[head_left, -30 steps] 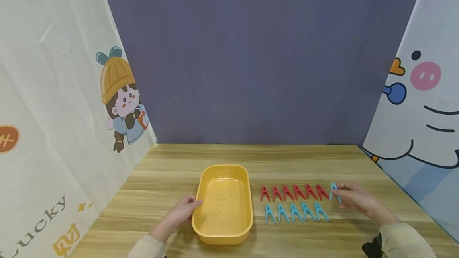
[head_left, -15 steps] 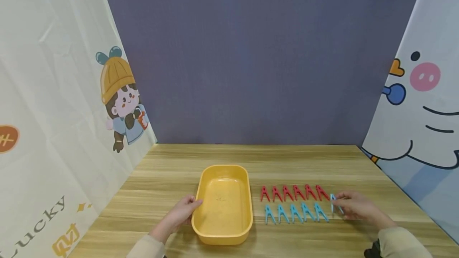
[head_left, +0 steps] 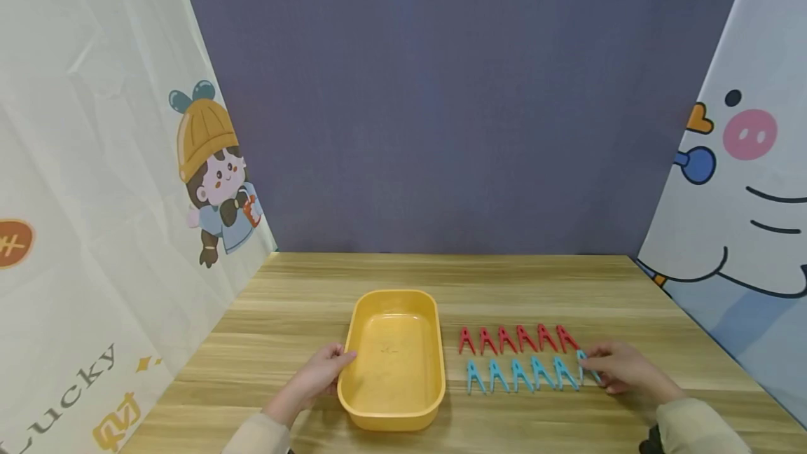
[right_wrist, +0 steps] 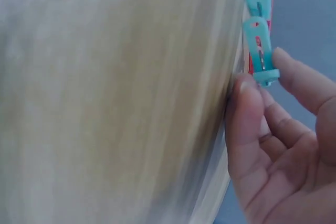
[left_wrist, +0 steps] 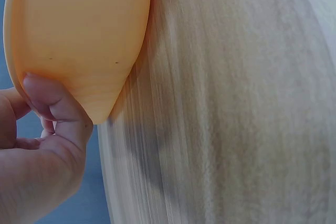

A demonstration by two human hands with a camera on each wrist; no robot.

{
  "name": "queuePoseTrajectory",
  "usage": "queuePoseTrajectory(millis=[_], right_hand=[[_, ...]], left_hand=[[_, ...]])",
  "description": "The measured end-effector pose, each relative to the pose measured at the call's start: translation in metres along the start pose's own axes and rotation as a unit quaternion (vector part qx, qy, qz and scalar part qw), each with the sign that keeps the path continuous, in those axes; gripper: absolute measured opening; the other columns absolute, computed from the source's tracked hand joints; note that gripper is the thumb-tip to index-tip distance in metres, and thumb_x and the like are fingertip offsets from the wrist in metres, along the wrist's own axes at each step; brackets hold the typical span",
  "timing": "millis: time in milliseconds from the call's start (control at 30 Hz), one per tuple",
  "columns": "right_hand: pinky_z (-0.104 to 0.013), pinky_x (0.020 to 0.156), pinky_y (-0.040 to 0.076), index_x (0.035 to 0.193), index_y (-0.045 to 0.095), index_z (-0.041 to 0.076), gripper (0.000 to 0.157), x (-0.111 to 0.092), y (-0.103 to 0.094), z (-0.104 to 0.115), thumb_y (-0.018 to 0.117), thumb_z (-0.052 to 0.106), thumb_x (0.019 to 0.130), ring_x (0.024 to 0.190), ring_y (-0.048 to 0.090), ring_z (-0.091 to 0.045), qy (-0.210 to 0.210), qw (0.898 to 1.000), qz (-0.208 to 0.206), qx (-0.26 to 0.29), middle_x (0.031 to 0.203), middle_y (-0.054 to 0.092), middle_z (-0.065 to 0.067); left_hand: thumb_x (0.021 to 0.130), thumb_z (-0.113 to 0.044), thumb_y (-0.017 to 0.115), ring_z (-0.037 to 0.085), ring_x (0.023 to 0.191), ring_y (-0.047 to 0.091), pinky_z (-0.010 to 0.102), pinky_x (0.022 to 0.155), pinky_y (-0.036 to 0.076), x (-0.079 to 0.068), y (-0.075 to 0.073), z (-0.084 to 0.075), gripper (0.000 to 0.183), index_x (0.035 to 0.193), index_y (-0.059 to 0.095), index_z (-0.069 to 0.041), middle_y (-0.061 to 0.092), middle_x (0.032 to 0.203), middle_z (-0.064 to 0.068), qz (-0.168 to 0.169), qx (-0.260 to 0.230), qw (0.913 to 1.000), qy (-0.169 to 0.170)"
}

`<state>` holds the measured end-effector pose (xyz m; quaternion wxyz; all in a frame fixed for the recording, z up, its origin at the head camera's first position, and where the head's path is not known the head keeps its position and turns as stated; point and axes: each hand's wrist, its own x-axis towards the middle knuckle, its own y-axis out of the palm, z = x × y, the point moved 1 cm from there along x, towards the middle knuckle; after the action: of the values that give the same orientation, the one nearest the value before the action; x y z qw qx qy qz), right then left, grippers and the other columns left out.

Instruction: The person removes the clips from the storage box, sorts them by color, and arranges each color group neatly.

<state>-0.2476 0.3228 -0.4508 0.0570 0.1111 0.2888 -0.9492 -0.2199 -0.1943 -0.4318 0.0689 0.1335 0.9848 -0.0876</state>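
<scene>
My left hand [head_left: 318, 373] grips the left rim of a yellow plastic tub [head_left: 394, 387], thumb over the edge. The tub stands on the table with nothing in it. In the left wrist view the thumb presses the inner wall of the tub [left_wrist: 84, 19]. My right hand [head_left: 630, 372] pinches a light blue clothespin [head_left: 582, 364] at the right end of a row of blue clothespins [head_left: 518, 374]. Thumb and forefinger lie on either side of the clothespin [right_wrist: 259, 48] in the right wrist view. Behind runs a row of red clothespins [head_left: 507, 340].
The wood-grain table [head_left: 302, 293] carries both rows, to the right of the tub. A dark blue-grey panel [head_left: 441, 104] rises at the back edge. Printed cloths hang at the left [head_left: 94, 160] and right [head_left: 756, 216].
My right hand has moved toward me and slightly left, bringing the blue clothespin down from beside the red row to the end of the blue row. The left hand and tub stay put.
</scene>
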Motion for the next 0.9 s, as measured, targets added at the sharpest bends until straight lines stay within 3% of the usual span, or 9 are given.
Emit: queuePoseTrajectory(millis=[167,433,600,733,900], right_hand=[[-0.028,0.047,0.046,0.090,0.058,-0.001,0.025,-0.001,0.003,0.000,0.066,0.022,0.085,0.053,0.049,-0.015,-0.018,0.998,-0.014,-0.060,0.062,0.051,-0.004],[-0.023,0.043,0.038,0.077,0.054,0.005,0.021,-0.004,0.005,0.003,0.065,0.021,0.086,0.048,0.044,-0.012,-0.026,0.997,-0.018,-0.067,0.054,0.048,-0.002],[-0.023,0.044,0.039,0.087,0.057,0.000,0.022,-0.003,0.003,0.007,0.062,0.021,0.087,0.049,0.046,-0.013,-0.021,0.998,-0.020,-0.064,0.058,0.050,-0.003],[-0.022,0.041,0.036,0.102,0.053,-0.011,0.030,-0.001,-0.001,0.012,0.055,0.017,0.091,0.047,0.042,-0.012,-0.058,0.998,0.003,-0.034,0.060,0.049,-0.004],[-0.027,0.043,0.041,0.107,0.049,-0.015,0.036,0.003,-0.005,0.026,0.051,0.018,0.094,0.049,0.043,-0.014,-0.089,0.995,-0.012,-0.047,0.063,0.050,-0.006]], left_hand=[[0.096,-0.027,0.049,0.019,0.070,0.060,0.030,0.058,0.052,0.000,0.000,0.000,0.027,0.096,0.039,-0.001,0.054,0.088,0.014,0.005,-0.001,1.0000,-0.004],[0.096,-0.028,0.050,0.019,0.070,0.061,0.031,0.059,0.052,0.000,-0.002,-0.002,0.030,0.097,0.039,0.000,0.056,0.089,0.016,0.006,0.008,0.9999,-0.002],[0.095,-0.031,0.051,0.012,0.063,0.055,0.025,0.055,0.048,0.001,-0.005,-0.002,0.029,0.092,0.039,-0.004,0.052,0.076,0.007,0.008,0.001,0.9999,-0.010],[0.096,-0.035,0.048,0.008,0.052,0.038,0.020,0.048,0.038,0.002,-0.015,-0.002,0.032,0.084,0.038,-0.007,0.038,0.062,-0.002,0.003,0.026,0.9996,-0.007],[0.095,-0.038,0.048,0.011,0.050,0.032,0.023,0.047,0.034,0.004,-0.031,-0.011,0.037,0.084,0.034,-0.005,0.033,0.063,0.001,-0.064,0.079,0.9948,-0.008]])
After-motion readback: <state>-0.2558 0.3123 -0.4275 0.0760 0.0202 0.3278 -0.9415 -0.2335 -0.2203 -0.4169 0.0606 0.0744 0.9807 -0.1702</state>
